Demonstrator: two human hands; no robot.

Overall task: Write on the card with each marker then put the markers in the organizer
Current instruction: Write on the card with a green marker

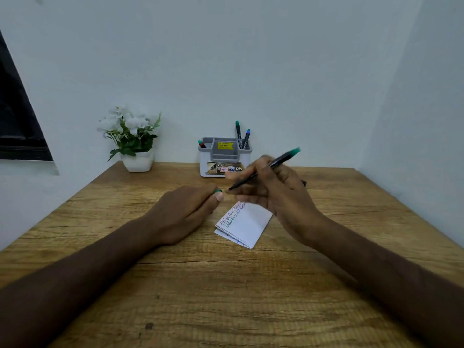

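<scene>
A wooden table [226, 297] with a pale, streaked grain carried everything, its far edge set against a white wall. Taking the table's middle as the clock's centre, a white pot of white flowers [138, 160] stood at eleven o'clock, near the far left corner. A white and grey organizer [224, 162] stood at twelve o'clock on the far edge, markers upright in its compartments. A folded white card [247, 226] lay just past the centre toward one o'clock, tilted, with lines of coloured writing along its far left edge. A small dark mark [149, 326] showed on the wood at seven o'clock.
</scene>
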